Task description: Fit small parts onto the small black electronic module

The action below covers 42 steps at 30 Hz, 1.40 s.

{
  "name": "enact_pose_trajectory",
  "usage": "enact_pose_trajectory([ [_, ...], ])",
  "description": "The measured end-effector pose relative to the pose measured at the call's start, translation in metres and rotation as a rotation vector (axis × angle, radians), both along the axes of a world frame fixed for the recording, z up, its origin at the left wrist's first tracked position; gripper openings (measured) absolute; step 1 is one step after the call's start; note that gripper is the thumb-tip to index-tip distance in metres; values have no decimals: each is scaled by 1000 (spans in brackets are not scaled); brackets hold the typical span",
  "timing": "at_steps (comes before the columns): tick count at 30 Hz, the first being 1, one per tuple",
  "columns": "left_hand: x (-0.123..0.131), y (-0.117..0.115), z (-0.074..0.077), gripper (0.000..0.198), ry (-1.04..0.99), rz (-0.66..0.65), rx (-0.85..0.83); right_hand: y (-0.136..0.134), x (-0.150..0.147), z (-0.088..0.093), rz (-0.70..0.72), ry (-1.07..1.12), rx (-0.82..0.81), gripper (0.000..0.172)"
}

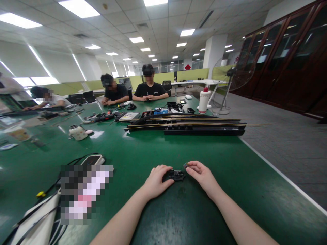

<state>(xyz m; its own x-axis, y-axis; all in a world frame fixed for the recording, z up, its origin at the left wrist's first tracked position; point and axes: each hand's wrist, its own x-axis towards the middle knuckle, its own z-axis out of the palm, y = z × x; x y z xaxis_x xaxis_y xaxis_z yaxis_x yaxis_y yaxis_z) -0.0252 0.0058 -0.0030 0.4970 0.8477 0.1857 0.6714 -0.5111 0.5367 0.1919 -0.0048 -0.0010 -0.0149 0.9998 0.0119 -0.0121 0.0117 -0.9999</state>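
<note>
On the green table [122, 153] lies a small black part [176, 175] with a detailed, mechanical-looking top; its exact kind is too small to tell. My left hand [157, 180] grips its left side, thumb in front and fingers behind. Just to the right, my right hand [200, 175] pinches a tiny greyish piece [185, 165] between thumb and index finger. That piece is held slightly above the table, near the right end of the black part.
Long black rails [204, 131] with thin brass-coloured rods lie across the table ahead. A phone [92, 160], cables and a white pouch [35, 221] are at left. A patterned jar [78, 132] and a white bottle [204, 101] stand farther off. Several people sit beyond.
</note>
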Motion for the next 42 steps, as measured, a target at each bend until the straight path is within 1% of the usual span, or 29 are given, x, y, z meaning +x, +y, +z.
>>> enact_pose_trajectory([
  [7, 1, -1, 2, 42, -4, 2, -8, -1, 2, 6, -76, 112, -31, 43],
  [13, 0, 0, 0, 42, 1, 6, -9, 2, 4, 1, -125, 174, -2, 41],
  [25, 0, -1, 1, 41, -6, 0, -5, 3, 6, 0, -156, 291, -45, 41],
  [42, 0, -1, 1, 41, 2, -4, 3, 2, 5, 2, -165, 340, -70, 38],
])
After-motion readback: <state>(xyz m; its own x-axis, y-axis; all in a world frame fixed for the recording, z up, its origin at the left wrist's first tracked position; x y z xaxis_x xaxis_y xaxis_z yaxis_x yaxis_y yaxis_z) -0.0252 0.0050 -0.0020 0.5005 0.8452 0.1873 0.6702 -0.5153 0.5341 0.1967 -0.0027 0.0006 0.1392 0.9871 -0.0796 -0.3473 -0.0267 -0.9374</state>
